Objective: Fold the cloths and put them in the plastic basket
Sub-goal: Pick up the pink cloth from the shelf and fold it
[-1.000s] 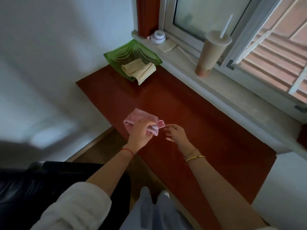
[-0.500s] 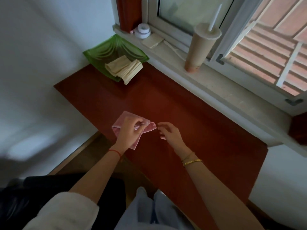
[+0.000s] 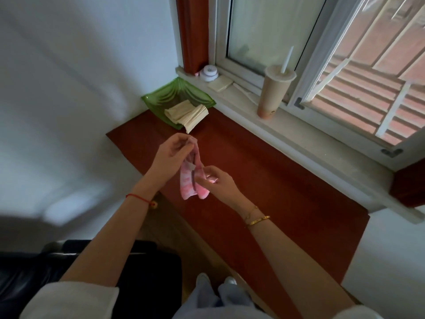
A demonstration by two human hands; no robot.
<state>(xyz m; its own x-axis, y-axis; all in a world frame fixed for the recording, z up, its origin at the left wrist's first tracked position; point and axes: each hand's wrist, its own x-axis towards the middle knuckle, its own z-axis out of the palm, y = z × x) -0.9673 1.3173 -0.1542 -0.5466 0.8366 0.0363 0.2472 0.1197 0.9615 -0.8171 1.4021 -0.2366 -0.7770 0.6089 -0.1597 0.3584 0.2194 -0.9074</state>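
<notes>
We see the left hand (image 3: 171, 158) pinching the top of the pink cloth (image 3: 190, 188), which hangs above the red desk (image 3: 276, 192). The right hand (image 3: 219, 184) pinches its side edge lower down. Folded beige cloths (image 3: 186, 113) lie in the green basket (image 3: 158, 100) at the desk's far corner.

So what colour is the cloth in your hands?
The cloth is pink with paler patches, clearest in the head view.

Daylight from the window (image 3: 322, 65), dim room, left wall (image 3: 57, 111) motion-blurred, wide-angle edges bent.

No readable text, cup (image 3: 273, 95) logo blurred
</notes>
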